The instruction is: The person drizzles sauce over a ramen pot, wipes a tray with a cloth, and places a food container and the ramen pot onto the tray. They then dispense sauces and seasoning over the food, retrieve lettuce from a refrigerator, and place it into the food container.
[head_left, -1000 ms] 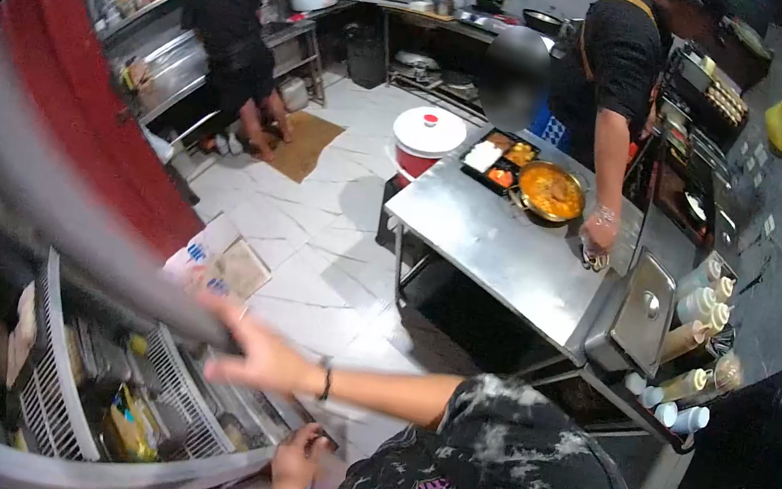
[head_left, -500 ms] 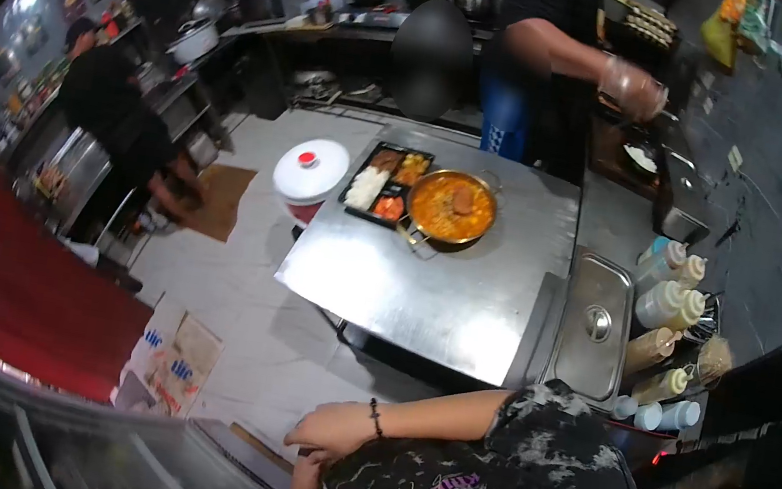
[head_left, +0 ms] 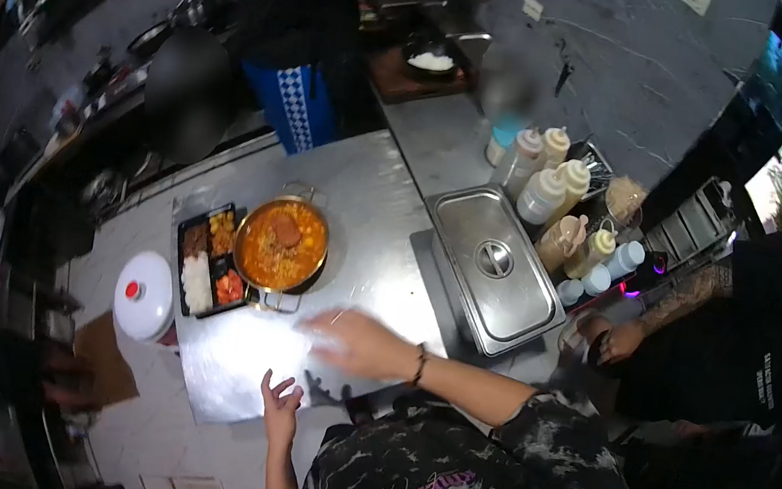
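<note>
My left hand [head_left: 280,404] is raised by the front edge of the steel table [head_left: 365,293], its fingers apart and nothing in them. Over the tabletop hovers my right hand [head_left: 358,345], a dark bracelet at its wrist; motion smears its fingers. Beyond it stands a two-handled pan [head_left: 281,240] of orange-red stew with a brown piece on top. Left of the pan, close beside it, lies a black compartment tray [head_left: 182,307] holding white rice [head_left: 197,282], brown meat, yellow-orange pieces and red pieces. Neither hand touches the pan or tray.
A lidded steel container [head_left: 493,258] and several squeeze bottles [head_left: 543,194] line the right counter. A white-lidded bucket [head_left: 146,294] stands left of the table. One person [head_left: 293,17] is across the table, another [head_left: 733,326] at right. A pan with white food [head_left: 430,61] sits behind.
My hands, together before my body earlier, have separated and risen to the table. The view has turned right, bringing the person at right into sight.
</note>
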The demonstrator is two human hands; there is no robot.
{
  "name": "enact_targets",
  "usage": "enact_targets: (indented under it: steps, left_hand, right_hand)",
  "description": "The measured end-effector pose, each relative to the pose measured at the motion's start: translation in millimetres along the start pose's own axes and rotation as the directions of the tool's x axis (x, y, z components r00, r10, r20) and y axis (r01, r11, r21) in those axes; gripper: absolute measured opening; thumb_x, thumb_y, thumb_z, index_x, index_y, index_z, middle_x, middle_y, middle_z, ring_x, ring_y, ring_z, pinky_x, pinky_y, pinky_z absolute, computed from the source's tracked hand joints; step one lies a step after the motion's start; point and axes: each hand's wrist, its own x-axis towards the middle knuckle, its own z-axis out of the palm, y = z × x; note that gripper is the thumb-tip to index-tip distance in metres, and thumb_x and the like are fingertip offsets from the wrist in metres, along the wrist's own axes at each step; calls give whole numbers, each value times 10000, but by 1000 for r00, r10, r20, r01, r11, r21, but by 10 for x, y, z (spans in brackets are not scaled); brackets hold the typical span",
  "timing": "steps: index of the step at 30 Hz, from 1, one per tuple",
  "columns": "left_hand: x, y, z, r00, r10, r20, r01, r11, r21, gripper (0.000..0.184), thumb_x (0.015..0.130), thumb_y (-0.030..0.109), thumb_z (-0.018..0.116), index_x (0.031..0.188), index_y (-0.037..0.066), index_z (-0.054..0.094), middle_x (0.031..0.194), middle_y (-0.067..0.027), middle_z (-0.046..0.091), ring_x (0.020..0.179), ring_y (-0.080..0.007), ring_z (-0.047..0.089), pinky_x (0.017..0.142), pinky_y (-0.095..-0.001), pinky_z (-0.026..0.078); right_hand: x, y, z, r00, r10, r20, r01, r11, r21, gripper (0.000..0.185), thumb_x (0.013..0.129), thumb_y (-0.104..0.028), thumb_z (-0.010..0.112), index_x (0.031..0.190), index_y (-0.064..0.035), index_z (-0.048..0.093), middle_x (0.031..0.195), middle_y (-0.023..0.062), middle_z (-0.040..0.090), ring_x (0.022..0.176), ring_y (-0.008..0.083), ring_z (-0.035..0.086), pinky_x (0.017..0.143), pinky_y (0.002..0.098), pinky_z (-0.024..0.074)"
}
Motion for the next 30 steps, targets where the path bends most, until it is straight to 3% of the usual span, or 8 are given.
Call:
enact_targets:
  steps: [1,4,6,8,15,20,28,30]
  left_hand:
    - [219,49,-34,997,-80,-4,80,993,-84,692,845,173,607,1389,111,184,1101,-141,561,887,-192,578,766,-324,473]
    - [909,-28,-220,987,-125,104,154,926,-344,694,838,197,610,1368,75,180,1124,-127,539,905,-211,578,761,-379,475]
    - [1293,-68,-311,980,-161,121,198,875,-441,617,849,206,583,1335,61,231,1047,-107,550,930,-215,566,772,-379,464]
    - [1526,-40,-346,974,-176,141,223,834,-504,572,858,203,568,1321,63,263,1028,-100,551,937,-211,561,775,-374,460]
    - [1919,-13,-298,963,-183,197,265,771,-579,247,893,226,545,1096,91,504,948,-47,574,898,-175,564,760,-295,445]
    - [1993,-8,-198,964,-148,222,251,786,-565,125,895,179,549,966,76,544,835,-27,589,762,-125,570,650,-232,439]
    - [1845,-7,-6,969,-160,189,232,853,-468,121,888,156,566,932,44,566,802,-54,627,676,-119,598,558,-209,414]
    - [1733,-6,49,968,-188,169,244,866,-436,121,885,155,571,926,41,569,796,-56,626,664,-120,599,546,-207,411]
  right_hand:
    - [52,129,-223,967,1,-253,-8,1000,-26,444,812,-247,610,1189,-31,516,1153,177,552,1053,314,520,921,423,385]
    - [-5,591,-921,498,89,-863,-329,940,-94,560,740,-205,687,1193,35,458,1147,219,505,1106,348,458,938,401,362]
    - [-164,1101,-1286,139,53,-989,-425,905,-11,599,719,-150,684,1211,48,405,1179,240,462,1122,364,439,964,405,339]
    - [-344,1461,-1588,30,-5,-1000,-603,798,-22,626,708,-137,689,1225,45,387,1205,243,440,1134,372,429,977,410,330]
    - [-62,2028,-2453,160,-87,-983,-781,598,-180,655,637,-178,747,1182,28,450,1110,221,543,1082,352,493,909,397,407]
    - [86,2027,-2676,165,277,-947,-950,303,-77,579,598,-195,790,1050,8,491,1002,199,594,964,354,567,823,395,447]
    - [59,1784,-2936,110,320,-941,-867,494,66,588,550,-193,805,1001,-26,468,1012,194,604,977,348,581,818,395,457]
    - [121,1330,-3143,145,150,-978,-838,544,-41,613,548,-236,806,1007,-26,458,948,182,618,880,350,611,757,403,480]
